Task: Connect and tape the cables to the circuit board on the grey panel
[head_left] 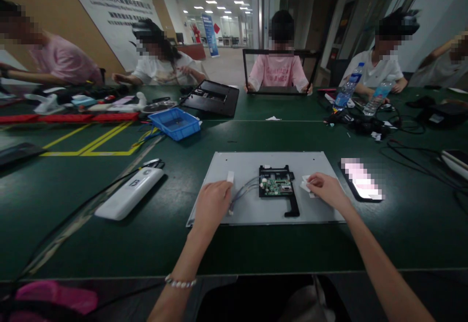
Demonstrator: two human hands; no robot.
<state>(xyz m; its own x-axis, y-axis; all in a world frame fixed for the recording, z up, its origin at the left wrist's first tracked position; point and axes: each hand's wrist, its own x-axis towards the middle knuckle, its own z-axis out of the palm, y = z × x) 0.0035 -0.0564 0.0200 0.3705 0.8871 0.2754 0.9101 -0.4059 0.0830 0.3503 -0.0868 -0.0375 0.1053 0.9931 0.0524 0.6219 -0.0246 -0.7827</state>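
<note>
A light grey flat panel (243, 214) lies on the table in front of me. Mounted at its middle is a black plastic bracket (292, 208) around a green circuit board (276, 187), with thin cables (245, 189) running left from the board. My left hand (214, 202) rests on the panel's left part, fingers curled close to the cable ends; what it grips is hidden. A white strip (230, 176) shows just beyond those fingers. Right of the bracket, my right hand (326, 190) pinches a small white piece of tape or paper (304, 184).
A smartphone (360, 180) lies right of the panel, a white power bank (129, 195) left of it. Farther back are a blue tray (175, 123), a black cover (210, 98) and water bottles (349, 87). Across the table a person holds a black frame (245, 70); other people sit alongside.
</note>
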